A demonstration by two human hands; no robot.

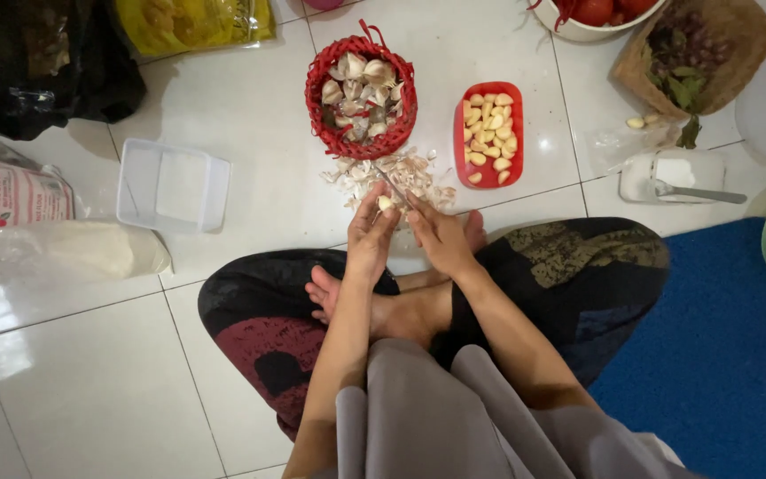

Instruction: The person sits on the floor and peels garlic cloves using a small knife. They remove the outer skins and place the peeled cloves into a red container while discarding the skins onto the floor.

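Clear plastic tub [173,186], blue mat [711,355]

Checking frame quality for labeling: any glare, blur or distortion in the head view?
Head view: soft glare patches on the floor tiles; hands and garlic basket sharp, no motion blur; wide-angle bending at edges; black bag corner dark, detail lost.

White tiled floor [250,106] carries red basket [361,133], red tray [458,142], clear tub [173,186], blue mat [711,355].
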